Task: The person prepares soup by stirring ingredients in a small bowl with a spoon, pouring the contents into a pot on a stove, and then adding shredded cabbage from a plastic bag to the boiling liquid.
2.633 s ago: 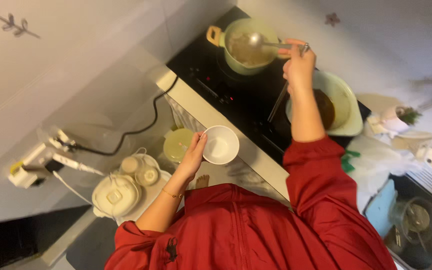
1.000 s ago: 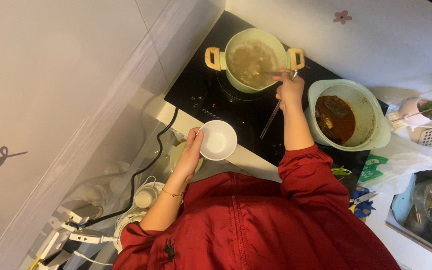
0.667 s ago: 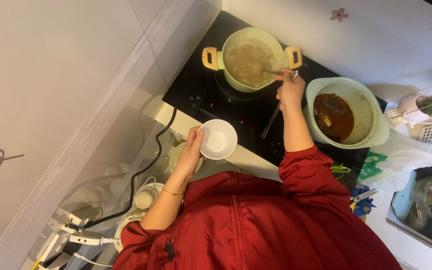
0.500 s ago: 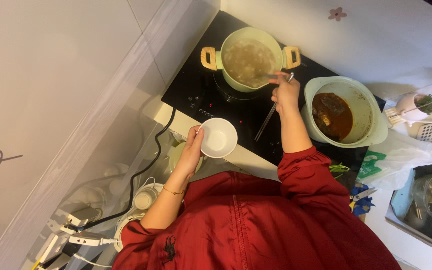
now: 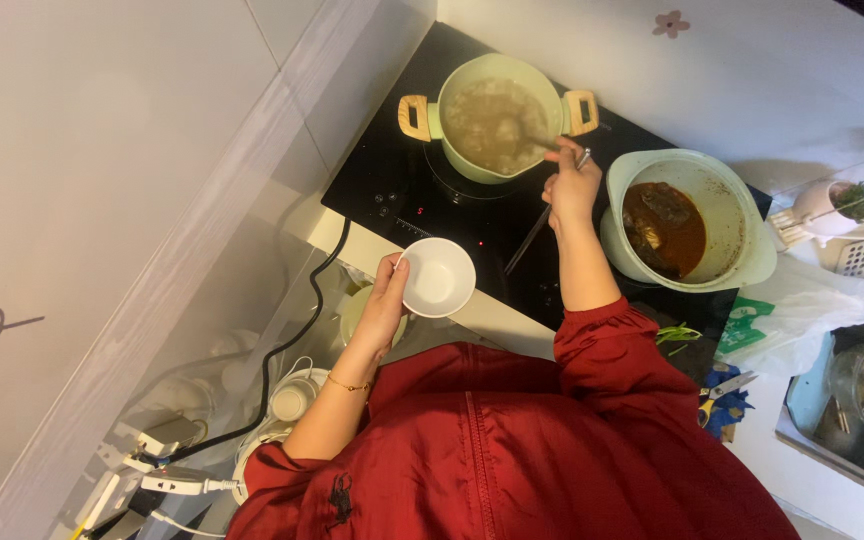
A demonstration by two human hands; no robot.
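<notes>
1. Plugs and a power strip [image 5: 157,470] lie at the counter's lower left edge, and a black cable [image 5: 297,330] runs from there up to the hob [image 5: 402,190].
2. My left hand [image 5: 387,305] pinches the white bowl [image 5: 437,277] by its rim, thumb inside and fingers under, holding it over the hob's front edge. The bowl looks empty, so I judge nothing has been served yet.
3. At the hob's back corner sits the green pot [image 5: 497,115], full of pale broth.
4. My right hand [image 5: 572,185] is closed around a ladle [image 5: 537,225]; its scoop end dips into the pot, though I cannot tell whether it is loaded.
5. Right of that, on the hob's right edge, the second pot [image 5: 742,255] holds dark stew, untouched by either hand.
</notes>
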